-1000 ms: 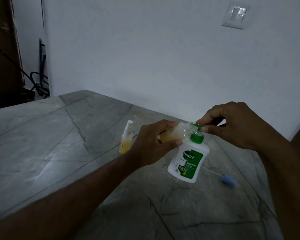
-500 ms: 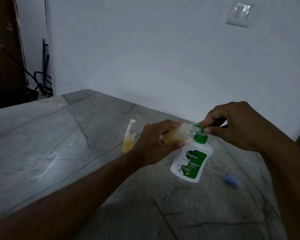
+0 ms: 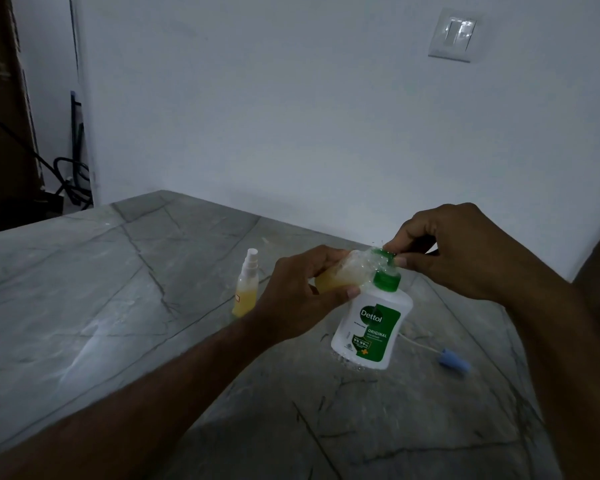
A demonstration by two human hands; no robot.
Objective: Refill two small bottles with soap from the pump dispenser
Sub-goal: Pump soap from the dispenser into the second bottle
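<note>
A white Dettol pump dispenser (image 3: 373, 323) with a green label stands on the grey marble table (image 3: 84, 306). My right hand (image 3: 458, 251) grips its green pump head (image 3: 383, 258) from above. My left hand (image 3: 302, 296) holds a small clear bottle (image 3: 347, 273) tilted sideways, part full of yellow soap, its mouth against the pump's nozzle. A second small bottle (image 3: 246, 289), with a white spray top and yellow liquid in its lower half, stands upright on the table just left of my left hand.
A small blue cap with a thin white tube (image 3: 454, 362) lies on the table right of the dispenser. The white wall (image 3: 326, 133) rises close behind, with a light switch (image 3: 453, 34) high on it. Dark cables (image 3: 73, 181) hang past the table's far left corner.
Both hands, the small bottle and the dispenser stay in the same pose. Only the camera has shifted slightly, so the scene sits a little further right in the frame.
</note>
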